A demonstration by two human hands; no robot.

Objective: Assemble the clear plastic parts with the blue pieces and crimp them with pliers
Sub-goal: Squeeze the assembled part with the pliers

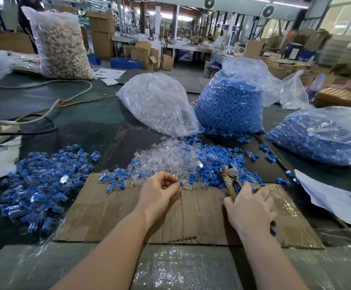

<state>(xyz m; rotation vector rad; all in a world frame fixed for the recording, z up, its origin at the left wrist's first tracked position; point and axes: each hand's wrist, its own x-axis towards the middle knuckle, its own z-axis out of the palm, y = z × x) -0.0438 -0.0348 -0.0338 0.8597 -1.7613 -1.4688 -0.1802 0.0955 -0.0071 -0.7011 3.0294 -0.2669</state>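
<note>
Left hand (160,190) pinches blue piece (182,184) at fingertips; right hand (251,208) wraps pliers (230,181) handle. Probably best seat piece fully, squarely, before crimping.

blue piece (182,183) pinched above cardboard; pliers (229,178) beside clear parts pile (170,158)

Two hands are showing: the left hand (159,188) and the right hand (250,208). One pair of pliers (230,176) is lying on the counter. Two bags of blue pieces (231,105) (321,139) are sitting beside one bag of clear parts (160,103). Loose pieces are lying in heaps too many to count.
</note>
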